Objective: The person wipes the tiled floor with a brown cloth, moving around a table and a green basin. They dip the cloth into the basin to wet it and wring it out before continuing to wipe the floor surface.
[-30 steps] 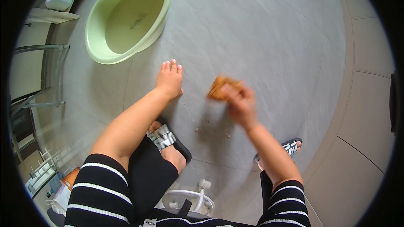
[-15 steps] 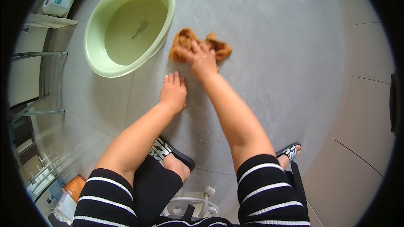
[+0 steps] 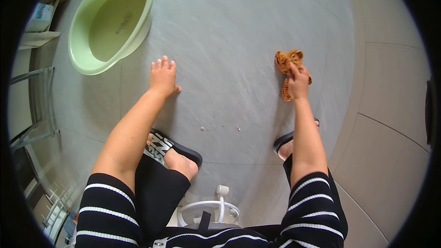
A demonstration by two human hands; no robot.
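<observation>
A crumpled orange-brown cloth lies on the grey tiled floor at the right. My right hand is closed over it, pressing it to the tiles, and part of it sticks out beside the wrist. My left hand rests on the floor with its fingers stretched out and holds nothing. Up and to the left of that hand stands a pale green basin with murky water in it. Thin wet streaks mark the floor between my hands.
Small bits of debris dot the floor between my sandalled feet. A white wheeled base is behind me. Metal legs and a shelf with a white container line the left side; beige panels line the right.
My right hand has swept the cloth to the right, away from the basin. My left hand has stayed flat on the floor. The whole view has shifted toward the right.
</observation>
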